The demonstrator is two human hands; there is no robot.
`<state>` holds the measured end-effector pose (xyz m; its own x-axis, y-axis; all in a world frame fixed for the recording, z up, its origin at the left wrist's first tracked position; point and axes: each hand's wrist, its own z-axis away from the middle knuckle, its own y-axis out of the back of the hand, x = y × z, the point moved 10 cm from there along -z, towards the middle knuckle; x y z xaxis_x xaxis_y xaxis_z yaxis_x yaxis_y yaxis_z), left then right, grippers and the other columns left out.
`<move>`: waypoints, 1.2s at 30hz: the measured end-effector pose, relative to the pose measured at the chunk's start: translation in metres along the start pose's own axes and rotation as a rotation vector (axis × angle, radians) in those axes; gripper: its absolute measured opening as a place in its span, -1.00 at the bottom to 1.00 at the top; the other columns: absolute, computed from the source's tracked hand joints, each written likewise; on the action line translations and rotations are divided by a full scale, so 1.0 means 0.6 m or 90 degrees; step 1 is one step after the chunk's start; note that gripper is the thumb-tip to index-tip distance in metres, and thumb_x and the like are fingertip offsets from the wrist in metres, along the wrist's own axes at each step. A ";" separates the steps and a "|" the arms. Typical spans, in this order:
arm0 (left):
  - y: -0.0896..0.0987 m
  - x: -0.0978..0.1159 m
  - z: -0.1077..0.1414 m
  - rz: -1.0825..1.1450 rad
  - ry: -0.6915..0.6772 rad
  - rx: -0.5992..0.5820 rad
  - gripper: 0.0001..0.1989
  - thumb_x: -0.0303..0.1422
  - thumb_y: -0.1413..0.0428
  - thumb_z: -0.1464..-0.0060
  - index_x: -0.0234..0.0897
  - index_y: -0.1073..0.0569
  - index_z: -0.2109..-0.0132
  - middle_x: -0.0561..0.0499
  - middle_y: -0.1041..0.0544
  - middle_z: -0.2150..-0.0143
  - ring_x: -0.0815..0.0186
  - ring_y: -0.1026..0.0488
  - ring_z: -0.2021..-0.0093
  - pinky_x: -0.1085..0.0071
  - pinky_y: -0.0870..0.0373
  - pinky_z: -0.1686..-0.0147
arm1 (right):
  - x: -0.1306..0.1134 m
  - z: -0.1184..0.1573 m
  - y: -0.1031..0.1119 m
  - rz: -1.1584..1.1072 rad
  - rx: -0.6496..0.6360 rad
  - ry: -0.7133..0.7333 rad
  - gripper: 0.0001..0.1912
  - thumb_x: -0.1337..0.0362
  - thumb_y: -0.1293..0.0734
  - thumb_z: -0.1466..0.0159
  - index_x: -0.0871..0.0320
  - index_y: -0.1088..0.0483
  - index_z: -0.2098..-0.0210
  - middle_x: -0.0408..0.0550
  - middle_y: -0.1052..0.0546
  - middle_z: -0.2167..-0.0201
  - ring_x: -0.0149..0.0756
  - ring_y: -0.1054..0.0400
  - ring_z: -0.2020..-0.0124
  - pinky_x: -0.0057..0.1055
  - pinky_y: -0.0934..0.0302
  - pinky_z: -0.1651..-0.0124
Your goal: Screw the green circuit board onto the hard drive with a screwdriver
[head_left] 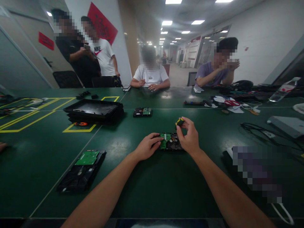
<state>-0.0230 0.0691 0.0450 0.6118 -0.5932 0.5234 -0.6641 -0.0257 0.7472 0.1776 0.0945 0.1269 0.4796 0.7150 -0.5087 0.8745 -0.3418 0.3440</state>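
A hard drive [174, 143] lies flat on the green table in front of me, its green circuit board facing up at the left end. My left hand [148, 146] grips that end, with the fingertips over the board and the thumb by the near edge. Above the drive's right part, my right hand [190, 136] pinches a screwdriver [180, 122] by its yellow-and-dark handle. The screwdriver's shaft is too faint to follow, so I cannot tell whether its tip touches the drive.
Another hard drive [83, 171] lies to the left, a third [142, 112] farther off. Black trays [95, 109] are stacked at back left. Cables [258, 129], a grey box [287, 125] and a bottle [283, 90] are at right. People sit across the table; others stand behind.
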 end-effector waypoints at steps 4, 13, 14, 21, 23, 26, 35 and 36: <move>-0.002 0.002 0.000 -0.020 0.016 -0.025 -0.58 -0.11 -0.04 -0.39 -0.11 -0.49 -0.28 -0.18 -0.41 -0.30 0.04 -0.41 -0.28 -0.01 -0.39 -0.26 | -0.007 -0.006 0.005 0.043 0.005 0.026 -0.51 0.21 -0.41 -0.37 -0.01 -0.30 -0.25 0.08 -0.49 -0.10 -0.09 -0.51 0.07 -0.06 -0.52 0.05; -0.006 0.004 0.001 -0.048 0.049 -0.076 -0.33 0.06 -0.24 -0.18 -0.09 -0.39 -0.34 -0.23 -0.30 -0.40 -0.07 -0.30 -0.36 -0.09 -0.35 -0.27 | 0.016 -0.006 -0.004 -0.010 -0.035 -0.046 -0.42 0.32 -0.37 -0.40 0.01 -0.18 -0.35 0.13 -0.45 -0.21 -0.10 -0.54 0.00 -0.02 -0.49 -0.09; -0.007 0.003 0.001 -0.052 0.050 -0.078 -0.33 0.04 -0.23 -0.20 -0.09 -0.37 -0.35 -0.23 -0.29 -0.40 -0.07 -0.29 -0.37 -0.09 -0.34 -0.28 | 0.017 -0.006 -0.002 -0.006 -0.027 -0.047 -0.43 0.31 -0.39 -0.38 0.01 -0.20 -0.33 0.13 -0.46 -0.19 -0.10 -0.54 0.01 -0.03 -0.50 -0.05; -0.006 0.002 -0.001 -0.050 0.050 -0.059 -0.33 -0.04 -0.27 -0.18 -0.06 -0.34 -0.36 -0.22 -0.32 -0.40 -0.08 -0.32 -0.35 -0.12 -0.37 -0.25 | 0.008 -0.008 -0.005 -0.007 -0.037 -0.027 -0.40 0.37 -0.40 -0.36 -0.02 -0.21 -0.33 0.14 -0.44 -0.17 -0.03 -0.46 -0.12 0.02 -0.51 -0.04; -0.006 0.000 -0.002 -0.051 0.051 -0.051 -0.33 -0.06 -0.29 -0.17 -0.06 -0.35 -0.36 -0.23 -0.33 -0.39 -0.09 -0.33 -0.34 -0.14 -0.38 -0.23 | 0.004 -0.005 -0.013 -0.033 -0.059 -0.025 -0.38 0.41 -0.36 -0.37 -0.02 -0.17 -0.36 0.15 -0.42 -0.24 -0.03 -0.48 -0.14 0.10 -0.47 -0.13; -0.008 -0.001 -0.002 -0.061 0.047 -0.043 -0.31 -0.08 -0.30 -0.15 -0.06 -0.34 -0.37 -0.24 -0.34 -0.38 -0.11 -0.34 -0.33 -0.15 -0.39 -0.22 | 0.006 -0.001 -0.016 -0.068 -0.057 -0.035 -0.34 0.46 -0.34 -0.38 -0.01 -0.10 -0.39 0.17 -0.40 -0.27 -0.06 -0.52 -0.10 0.09 -0.48 -0.12; -0.008 0.001 -0.008 -0.032 0.045 -0.063 -0.35 -0.09 -0.29 -0.15 -0.06 -0.38 -0.34 -0.21 -0.35 -0.31 -0.04 -0.41 -0.25 -0.06 -0.49 -0.15 | 0.000 -0.011 0.000 0.009 -0.039 -0.006 -0.45 0.37 -0.38 -0.38 -0.02 -0.23 -0.31 0.10 -0.47 -0.16 -0.06 -0.48 -0.10 -0.02 -0.53 -0.03; -0.007 0.002 -0.009 -0.028 0.040 -0.064 -0.36 -0.09 -0.29 -0.16 -0.07 -0.38 -0.33 -0.21 -0.36 -0.29 -0.03 -0.41 -0.24 -0.04 -0.50 -0.14 | 0.002 -0.011 0.001 0.002 -0.043 -0.011 -0.45 0.37 -0.36 -0.39 -0.01 -0.22 -0.32 0.11 -0.46 -0.19 -0.06 -0.48 -0.11 0.00 -0.52 -0.06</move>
<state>-0.0169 0.0729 0.0449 0.6673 -0.5413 0.5116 -0.5919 0.0315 0.8054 0.1779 0.0990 0.1318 0.4847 0.7026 -0.5210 0.8661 -0.3025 0.3979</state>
